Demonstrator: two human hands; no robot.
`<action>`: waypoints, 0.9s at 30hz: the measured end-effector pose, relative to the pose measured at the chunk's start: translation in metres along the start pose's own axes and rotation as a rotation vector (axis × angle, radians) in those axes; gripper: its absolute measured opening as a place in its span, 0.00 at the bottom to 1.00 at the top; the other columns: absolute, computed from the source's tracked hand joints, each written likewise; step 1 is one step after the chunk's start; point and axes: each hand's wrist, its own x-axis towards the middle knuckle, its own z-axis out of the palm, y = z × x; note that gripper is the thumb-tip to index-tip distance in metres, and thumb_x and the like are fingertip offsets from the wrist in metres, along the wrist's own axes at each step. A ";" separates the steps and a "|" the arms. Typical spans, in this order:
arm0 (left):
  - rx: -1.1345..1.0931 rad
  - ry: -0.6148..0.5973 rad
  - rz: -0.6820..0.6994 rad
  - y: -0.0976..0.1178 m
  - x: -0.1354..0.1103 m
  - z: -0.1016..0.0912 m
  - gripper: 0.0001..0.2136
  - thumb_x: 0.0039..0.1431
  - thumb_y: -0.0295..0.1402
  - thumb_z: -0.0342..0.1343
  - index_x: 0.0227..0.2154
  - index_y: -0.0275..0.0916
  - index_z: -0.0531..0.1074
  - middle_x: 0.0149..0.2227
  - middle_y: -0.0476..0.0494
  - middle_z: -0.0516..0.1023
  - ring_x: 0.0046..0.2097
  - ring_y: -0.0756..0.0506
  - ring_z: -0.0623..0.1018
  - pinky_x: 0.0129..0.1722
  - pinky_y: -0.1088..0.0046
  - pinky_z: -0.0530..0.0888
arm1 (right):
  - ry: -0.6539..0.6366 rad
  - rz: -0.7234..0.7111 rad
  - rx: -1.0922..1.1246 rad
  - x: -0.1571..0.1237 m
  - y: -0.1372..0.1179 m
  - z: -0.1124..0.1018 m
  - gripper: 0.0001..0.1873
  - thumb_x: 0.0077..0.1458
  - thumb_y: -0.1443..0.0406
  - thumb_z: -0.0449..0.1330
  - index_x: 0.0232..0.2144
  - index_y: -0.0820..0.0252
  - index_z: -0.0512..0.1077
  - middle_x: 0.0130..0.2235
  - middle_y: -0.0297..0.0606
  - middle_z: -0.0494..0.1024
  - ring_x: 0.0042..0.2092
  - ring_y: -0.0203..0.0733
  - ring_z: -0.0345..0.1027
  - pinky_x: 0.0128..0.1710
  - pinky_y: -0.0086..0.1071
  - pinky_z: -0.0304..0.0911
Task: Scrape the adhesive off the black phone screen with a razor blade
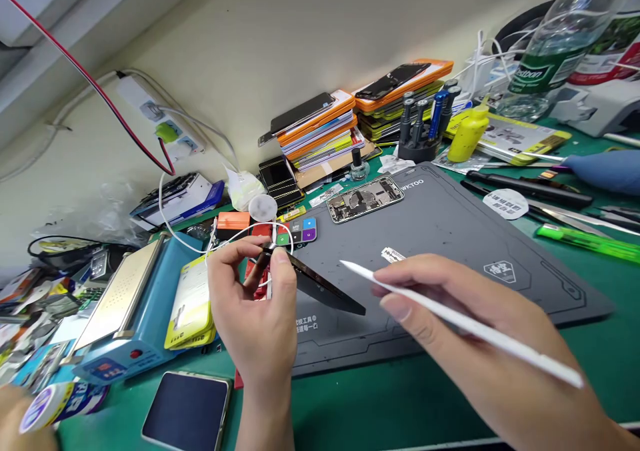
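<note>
**Figure: two hands over a repair bench, seen from the worker's own head.**

The left hand (pixel 255 304) is closed on a dark panel (pixel 325 289). Thumb and fingertips pinch its upper left end and hold it clear of the grey mat (pixel 450 237). The panel's long axis runs from that pinch down and to the right, and its free end points toward the other hand.

The right hand (pixel 450 324) is closed around a white stick (pixel 480 331), held like a pen. The stick's long axis slants up and to the left. Its fine tip hangs just beside the panel's free end, a little above it and apart from it. Tip and panel thus lie nearly end to end, and the right hand is the nearer to the free end.

Around them are an opened phone (pixel 365 199) at the far side of the mat, a blue machine (pixel 125 317) to the left, and a flat phone (pixel 187 411) on the green bench top (pixel 350 404). A white cable (pixel 240 229) loops behind the left fingers.

The panel shows almost edge-on, so its face cannot be read, and the fingers hide its held end. Whether the cable touches the panel cannot be told. The frame cuts off both forearms. A roll of tape (pixel 55 404) in the lower left corner is blurred, as is the skin-toned shape beside it.
</note>
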 end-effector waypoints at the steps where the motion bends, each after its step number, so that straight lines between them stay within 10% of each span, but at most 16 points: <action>1: 0.002 0.004 0.002 0.000 0.000 0.000 0.08 0.60 0.28 0.63 0.39 0.39 0.69 0.41 0.51 0.76 0.44 0.56 0.78 0.43 0.86 0.74 | 0.008 0.018 -0.016 0.000 0.000 -0.003 0.03 0.70 0.60 0.62 0.45 0.42 0.75 0.40 0.17 0.81 0.35 0.26 0.76 0.37 0.14 0.68; 27: -0.008 0.007 -0.030 0.002 0.000 -0.003 0.09 0.59 0.28 0.63 0.37 0.39 0.68 0.40 0.48 0.75 0.43 0.51 0.79 0.41 0.79 0.77 | -0.031 -0.325 -0.097 -0.004 -0.002 0.029 0.08 0.71 0.71 0.58 0.48 0.55 0.70 0.44 0.29 0.80 0.43 0.35 0.76 0.49 0.28 0.68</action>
